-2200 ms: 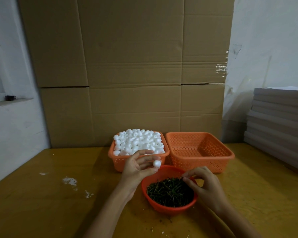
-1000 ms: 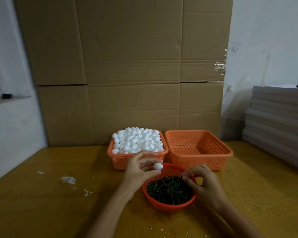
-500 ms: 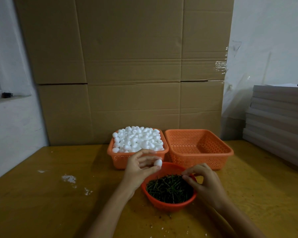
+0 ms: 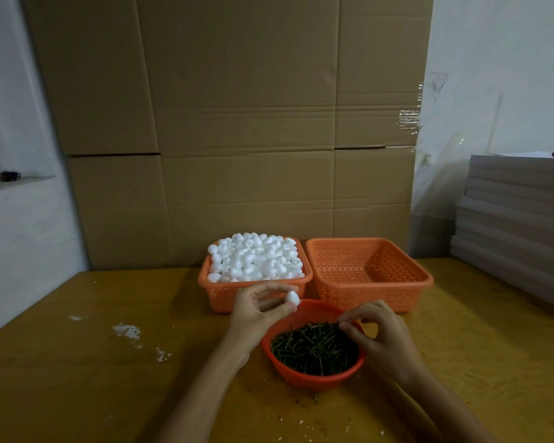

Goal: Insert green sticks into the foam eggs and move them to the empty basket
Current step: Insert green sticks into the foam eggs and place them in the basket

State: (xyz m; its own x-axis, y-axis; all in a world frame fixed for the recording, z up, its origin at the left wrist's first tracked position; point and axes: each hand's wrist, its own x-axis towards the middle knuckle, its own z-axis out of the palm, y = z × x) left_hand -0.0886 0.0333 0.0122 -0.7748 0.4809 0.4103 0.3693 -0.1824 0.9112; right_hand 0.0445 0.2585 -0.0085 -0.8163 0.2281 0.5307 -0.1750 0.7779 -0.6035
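Foam egg [image 4: 292,298] is pinched in my left grip [image 4: 256,310], at the bowl's [image 4: 311,380] 11 o'clock rim. My right grip [image 4: 381,337] curls over the green sticks [image 4: 314,350]; I cannot tell whether it holds one. The empty basket [image 4: 368,295] at 1 o'clock holds no eggs, so I judge nothing is finished yet.

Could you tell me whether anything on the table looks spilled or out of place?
Yes: white crumbs, likely foam, lie scattered on the table left of the stick bowl, and dark specks lie just in front of it.
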